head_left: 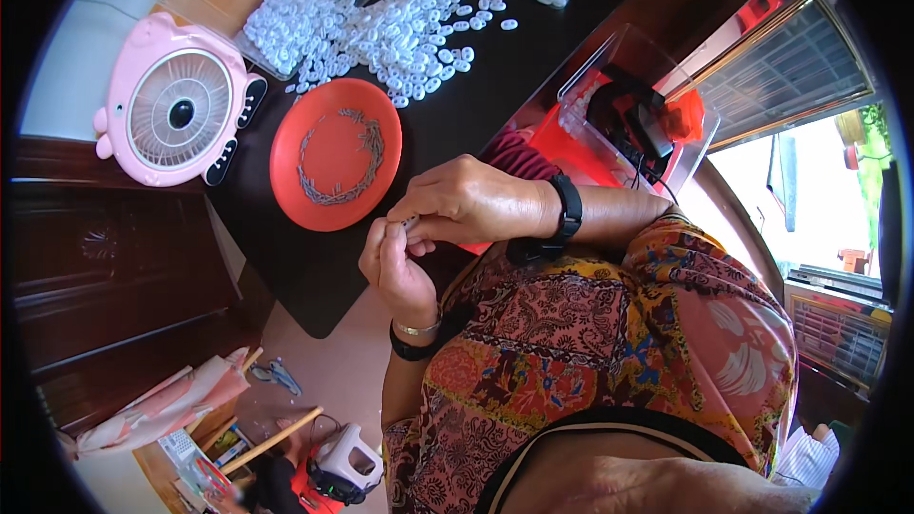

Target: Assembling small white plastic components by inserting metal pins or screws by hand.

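Observation:
Above the near edge of a black table [319, 286], my two hands meet at the fingertips. My left hand [392, 271], with a bracelet and a black band at the wrist, is closed in a pinch. Over it bends my right hand [466, 202], a black watch on its wrist, its fingers also pinched. A tiny piece [409, 223] shows between the fingertips, mostly covered, so its kind is unclear. Just left of my hands lies a round red-orange plate [328, 138] with many small thin grey metal pins [371, 140] strewn in a ring.
Many small white oval plastic pieces [381, 33] with holes are heaped at the table's far side, some loose. A pink animal-shaped fan [176, 100] stands left of the plate. To the right is a clear bin [700, 148] holding black and red things. Scissors [276, 376] lie lower left.

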{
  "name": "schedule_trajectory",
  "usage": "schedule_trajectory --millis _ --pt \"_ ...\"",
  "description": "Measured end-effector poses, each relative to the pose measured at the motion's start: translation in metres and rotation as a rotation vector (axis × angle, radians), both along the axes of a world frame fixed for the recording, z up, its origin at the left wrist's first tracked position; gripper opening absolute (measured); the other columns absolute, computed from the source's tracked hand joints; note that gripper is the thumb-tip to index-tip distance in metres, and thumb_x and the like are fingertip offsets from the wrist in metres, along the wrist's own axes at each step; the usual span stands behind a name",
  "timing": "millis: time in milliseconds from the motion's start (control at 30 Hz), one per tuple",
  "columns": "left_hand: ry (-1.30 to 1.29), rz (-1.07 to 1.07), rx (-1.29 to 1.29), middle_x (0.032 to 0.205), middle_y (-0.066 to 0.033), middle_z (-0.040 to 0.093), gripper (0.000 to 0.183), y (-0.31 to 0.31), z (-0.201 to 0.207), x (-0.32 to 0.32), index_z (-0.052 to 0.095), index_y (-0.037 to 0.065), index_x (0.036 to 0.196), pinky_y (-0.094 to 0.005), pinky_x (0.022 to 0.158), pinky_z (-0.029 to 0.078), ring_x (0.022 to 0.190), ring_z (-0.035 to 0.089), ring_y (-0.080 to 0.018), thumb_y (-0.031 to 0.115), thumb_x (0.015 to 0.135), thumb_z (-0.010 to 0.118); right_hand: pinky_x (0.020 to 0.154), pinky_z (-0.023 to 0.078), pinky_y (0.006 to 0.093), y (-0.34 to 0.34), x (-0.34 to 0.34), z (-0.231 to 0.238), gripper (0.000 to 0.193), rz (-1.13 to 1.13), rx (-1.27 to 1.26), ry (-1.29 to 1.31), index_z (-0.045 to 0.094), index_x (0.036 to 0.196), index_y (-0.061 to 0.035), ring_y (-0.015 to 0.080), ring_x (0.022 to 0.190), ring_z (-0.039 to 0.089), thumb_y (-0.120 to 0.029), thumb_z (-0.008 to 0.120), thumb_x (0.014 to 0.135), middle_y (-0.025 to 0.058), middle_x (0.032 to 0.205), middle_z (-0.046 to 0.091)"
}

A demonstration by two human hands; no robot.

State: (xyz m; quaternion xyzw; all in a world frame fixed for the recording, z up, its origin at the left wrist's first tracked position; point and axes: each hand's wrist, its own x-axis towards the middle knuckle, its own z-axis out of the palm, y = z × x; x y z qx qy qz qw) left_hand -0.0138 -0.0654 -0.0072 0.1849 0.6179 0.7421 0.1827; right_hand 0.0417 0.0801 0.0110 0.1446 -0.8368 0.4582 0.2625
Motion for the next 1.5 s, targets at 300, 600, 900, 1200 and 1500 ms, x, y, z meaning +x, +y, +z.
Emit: schedule_trajectory --millis 300,600,900,1200,1500 --pt "0.059 0.022 0.155 0.062 -0.0048 0.047 0.025 -0.014 -0.011 -0.011 0.056 -0.004 0.074 -0.0255 0.055 0.038 0.056 0.044 -0.0118 0.012 0.088 0.043 0.06 0.05 0.0291 0.131 -0.03 0.077 0.02 -0.679 0.345 0.239 0.068 0.1 -0.0044 0.0185 0.07 0.065 -0.015 0.069 0.083 0.0094 0.082 0.068" --pt "0.084 -0.034 0.131 0.063 -0.0059 0.047 0.026 -0.015 -0.013 -0.011 0.052 -0.002 0.075 -0.0255 0.056 0.039 0.056 0.045 -0.013 0.015 0.091 0.039 0.069 0.05 0.0346 0.175 -0.031 0.081 0.019 -0.706 0.567 0.196 0.068 0.098 -0.0026 0.0274 0.079 0.064 -0.013 0.066 0.082 0.0138 0.086 0.066" --pt "0.088 -0.049 0.119 0.063 -0.0057 0.047 0.026 -0.011 -0.015 -0.006 0.054 -0.002 0.074 -0.0255 0.055 0.04 0.056 0.046 -0.0128 0.014 0.091 0.041 0.073 0.05 0.0399 0.194 -0.038 -0.002 0.026 -0.468 0.524 -0.395 0.069 0.089 -0.0103 0.0319 0.082 0.064 -0.03 0.06 0.074 0.0121 0.083 0.067" --pt "0.07 -0.057 0.056 0.062 -0.0051 0.046 0.027 -0.009 -0.011 -0.004 0.054 -0.002 0.074 -0.0248 0.056 0.038 0.057 0.045 -0.0124 0.014 0.091 0.041 0.072 0.05 0.0432 0.187 -0.06 -0.019 0.022 -0.577 0.738 -0.473 0.067 0.084 -0.0094 0.0342 0.084 0.064 -0.023 0.057 0.07 0.0127 0.085 0.067" --pt "0.056 -0.093 0.077 0.062 -0.0044 0.046 0.026 -0.009 -0.007 -0.003 0.055 -0.003 0.076 -0.0247 0.056 0.038 0.057 0.046 -0.0121 0.013 0.091 0.042 0.068 0.05 0.0353 0.187 -0.067 -0.015 0.016 -0.491 0.533 -0.386 0.062 0.084 -0.0063 0.0272 0.073 0.064 -0.019 0.062 0.074 0.0098 0.077 0.065"
